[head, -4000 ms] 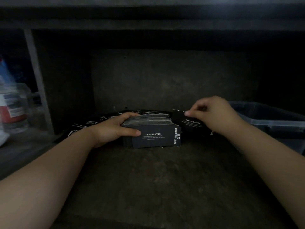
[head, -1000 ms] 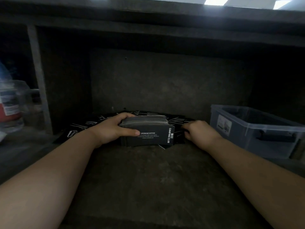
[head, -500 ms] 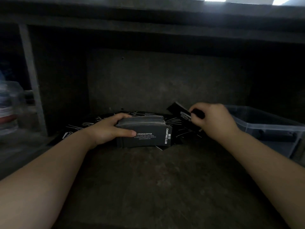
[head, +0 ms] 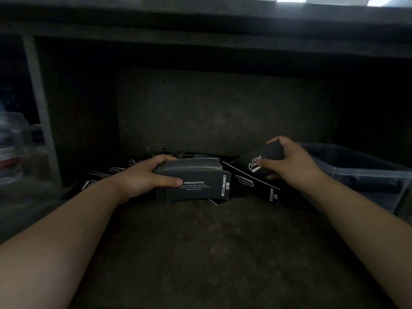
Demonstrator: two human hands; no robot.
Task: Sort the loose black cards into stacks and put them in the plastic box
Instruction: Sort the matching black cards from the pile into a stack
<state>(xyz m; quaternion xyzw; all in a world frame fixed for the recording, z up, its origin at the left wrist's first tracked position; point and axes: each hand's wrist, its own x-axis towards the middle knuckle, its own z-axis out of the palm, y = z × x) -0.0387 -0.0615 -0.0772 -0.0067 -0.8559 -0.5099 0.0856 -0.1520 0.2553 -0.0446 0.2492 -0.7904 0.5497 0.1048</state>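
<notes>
A thick stack of black cards [head: 196, 186] printed "DRINK&COFFEE" and "CAMPING CLUB" stands on edge on the dark shelf. My left hand [head: 145, 175] grips the stack from its left end, thumb on the front face. My right hand [head: 289, 163] holds a single black card [head: 263, 158] lifted just right of the stack. Another loose card [head: 256, 186] lies flat below it, and more loose cards [head: 100, 177] spread behind and left of the stack. The clear plastic box [head: 365, 175] sits at the right, behind my right wrist.
A dark back wall [head: 223, 112] closes the shelf behind the cards, and a shelf board [head: 200, 30] runs overhead. A grey upright post [head: 40, 108] stands at the left with blurred clear containers [head: 13, 148] beyond it. Bare shelf surface [head: 211, 253] lies in front.
My right hand went down to the loose cards beside the stack, picked one up, and now holds it turned with its printed face showing. My left hand kept holding the stack.
</notes>
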